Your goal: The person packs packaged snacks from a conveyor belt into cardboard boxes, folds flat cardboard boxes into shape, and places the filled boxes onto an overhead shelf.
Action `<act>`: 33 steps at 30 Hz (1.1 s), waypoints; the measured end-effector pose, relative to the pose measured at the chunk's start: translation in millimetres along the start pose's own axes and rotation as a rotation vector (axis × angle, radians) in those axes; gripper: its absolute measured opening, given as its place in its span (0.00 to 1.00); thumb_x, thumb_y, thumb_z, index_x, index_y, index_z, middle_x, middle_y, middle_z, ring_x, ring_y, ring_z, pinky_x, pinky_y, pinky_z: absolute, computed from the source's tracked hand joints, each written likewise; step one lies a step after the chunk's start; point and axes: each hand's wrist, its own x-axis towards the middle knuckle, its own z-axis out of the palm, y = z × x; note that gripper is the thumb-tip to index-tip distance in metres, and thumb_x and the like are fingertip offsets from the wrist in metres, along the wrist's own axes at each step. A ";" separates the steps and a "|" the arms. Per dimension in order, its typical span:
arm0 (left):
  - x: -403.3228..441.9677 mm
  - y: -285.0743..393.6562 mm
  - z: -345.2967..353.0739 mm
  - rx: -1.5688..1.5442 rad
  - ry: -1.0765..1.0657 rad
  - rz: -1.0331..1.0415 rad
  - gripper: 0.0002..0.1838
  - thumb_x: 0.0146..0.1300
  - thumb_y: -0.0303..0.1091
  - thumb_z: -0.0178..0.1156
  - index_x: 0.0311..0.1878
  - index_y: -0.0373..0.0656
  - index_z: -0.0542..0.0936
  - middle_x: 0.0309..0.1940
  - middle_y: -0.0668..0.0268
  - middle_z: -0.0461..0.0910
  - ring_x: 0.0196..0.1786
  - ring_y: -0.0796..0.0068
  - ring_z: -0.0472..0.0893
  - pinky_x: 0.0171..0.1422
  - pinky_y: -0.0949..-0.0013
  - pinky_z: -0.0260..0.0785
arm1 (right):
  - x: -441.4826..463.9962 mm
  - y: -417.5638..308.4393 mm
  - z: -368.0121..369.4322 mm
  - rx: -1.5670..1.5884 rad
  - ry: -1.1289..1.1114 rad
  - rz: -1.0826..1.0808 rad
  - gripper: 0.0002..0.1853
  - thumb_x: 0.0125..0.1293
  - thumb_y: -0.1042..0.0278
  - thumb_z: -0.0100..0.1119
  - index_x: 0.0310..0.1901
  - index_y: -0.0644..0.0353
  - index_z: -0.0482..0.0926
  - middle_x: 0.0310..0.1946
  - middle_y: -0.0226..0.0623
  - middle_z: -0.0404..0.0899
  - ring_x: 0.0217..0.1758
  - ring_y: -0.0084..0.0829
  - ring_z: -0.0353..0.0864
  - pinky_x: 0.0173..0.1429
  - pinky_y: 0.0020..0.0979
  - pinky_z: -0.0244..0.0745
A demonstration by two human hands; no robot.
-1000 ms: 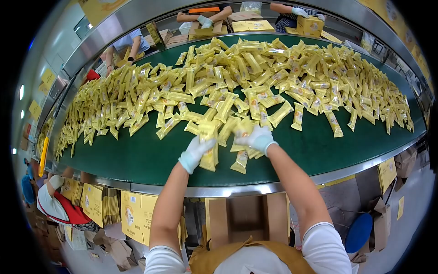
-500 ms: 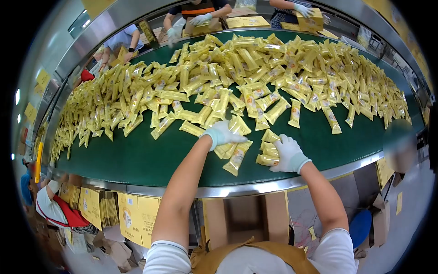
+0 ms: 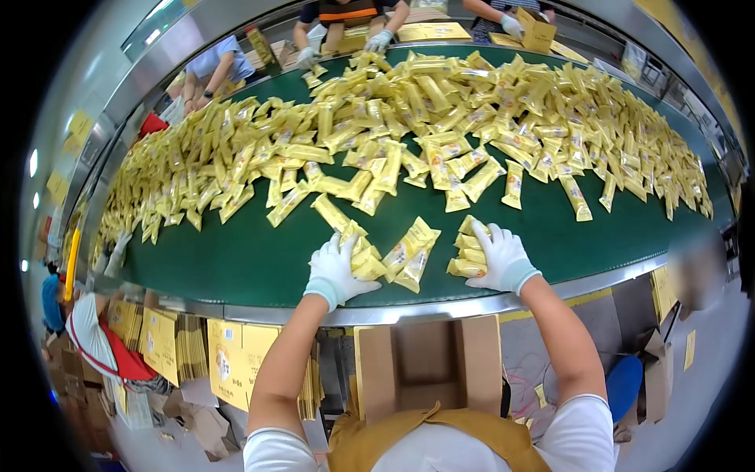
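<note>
In a white glove, my left hand (image 3: 336, 269) is closed round a small bunch of yellow snack packets (image 3: 366, 258) near the belt's front edge. My right hand (image 3: 502, 258), gloved too, grips a stack of yellow snack packets (image 3: 469, 253) from its right side. Loose yellow packets (image 3: 410, 250) lie overlapping on the green conveyor belt (image 3: 259, 275) between the two hands. Another packet (image 3: 332, 212) points away just beyond my left fingers. Farther back, a broad heap of the same packets (image 3: 440, 102) covers much of the belt.
An open cardboard box (image 3: 481, 366) stands below the metal belt edge (image 3: 425, 308), before my body. Flattened yellow cartons (image 3: 236, 354) lean at the left. Co-workers' gloved hands (image 3: 379, 41) are across the belt; another person (image 3: 102, 338) is at far left.
My left hand has moved left and toward me, from over the middle packets to a bunch beside them. The right hand stays on its stack, slightly shifted. Two co-workers' hands across the belt moved.
</note>
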 end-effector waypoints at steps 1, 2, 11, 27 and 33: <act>-1.5 5.7 -1.0 0.027 -0.007 -0.035 0.68 0.40 0.71 0.74 0.80 0.43 0.56 0.72 0.48 0.65 0.72 0.49 0.67 0.74 0.51 0.61 | 0.1 0.2 0.6 0.031 -0.009 0.033 0.66 0.44 0.36 0.77 0.80 0.54 0.48 0.60 0.51 0.69 0.60 0.50 0.73 0.64 0.46 0.69; -1.0 10.0 -3.3 0.055 -0.047 -0.065 0.71 0.42 0.71 0.73 0.82 0.42 0.48 0.70 0.47 0.66 0.72 0.49 0.68 0.74 0.50 0.60 | -0.2 -0.1 1.8 0.064 -0.018 0.067 0.67 0.45 0.36 0.77 0.80 0.54 0.47 0.59 0.51 0.70 0.59 0.50 0.73 0.63 0.47 0.70; -37.1 -31.9 8.4 -0.646 0.307 0.111 0.73 0.39 0.48 0.83 0.81 0.34 0.45 0.67 0.47 0.67 0.70 0.45 0.69 0.75 0.54 0.61 | -89.0 -36.1 -80.9 1.589 0.012 -0.173 0.64 0.50 0.63 0.81 0.79 0.74 0.42 0.67 0.51 0.69 0.69 0.38 0.71 0.73 0.35 0.66; -137.9 119.2 -25.1 -0.663 0.110 0.733 0.61 0.46 0.53 0.78 0.77 0.32 0.57 0.60 0.48 0.71 0.60 0.47 0.74 0.68 0.51 0.64 | -120.9 -186.0 80.2 -0.045 -0.611 -0.590 0.35 0.66 0.49 0.58 0.71 0.59 0.69 0.58 0.47 0.77 0.61 0.48 0.78 0.61 0.47 0.70; -142.0 132.4 15.2 -0.086 0.267 0.597 0.41 0.58 0.44 0.64 0.74 0.37 0.66 0.50 0.56 0.73 0.53 0.57 0.74 0.56 0.52 0.63 | -142.1 -175.2 98.3 0.033 -0.639 -0.533 0.30 0.72 0.47 0.50 0.70 0.56 0.72 0.64 0.51 0.76 0.65 0.52 0.77 0.68 0.49 0.69</act>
